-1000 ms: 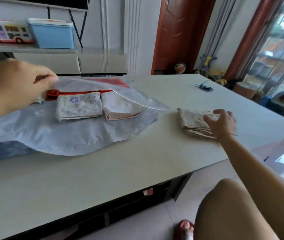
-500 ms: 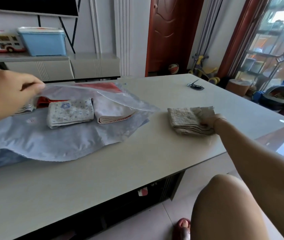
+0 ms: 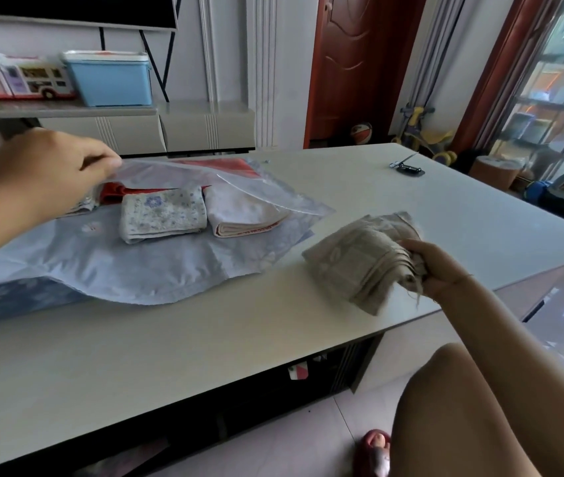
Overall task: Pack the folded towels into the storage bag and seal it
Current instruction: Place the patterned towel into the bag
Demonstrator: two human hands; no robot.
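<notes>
A pale blue storage bag (image 3: 108,270) lies open on the table, its clear upper flap (image 3: 205,177) pinched and held up by my left hand (image 3: 43,177). Inside the mouth sit a folded floral towel (image 3: 162,215), a folded white towel with a red edge (image 3: 242,218) and a red towel (image 3: 115,192) behind them. To the right of the bag, my right hand (image 3: 435,270) grips a folded beige towel (image 3: 359,263) and holds it tilted just above the table.
The white table (image 3: 205,356) ends close on the right and front. A small dark clip-like object (image 3: 409,168) lies at the far right of the table. A shelf behind carries a blue box (image 3: 110,79) and a toy bus (image 3: 20,77). My knee (image 3: 463,407) is below the table edge.
My right hand has closed on the beige towel, lifted it off the table and brought it nearer the bag. My left hand still holds the flap up.
</notes>
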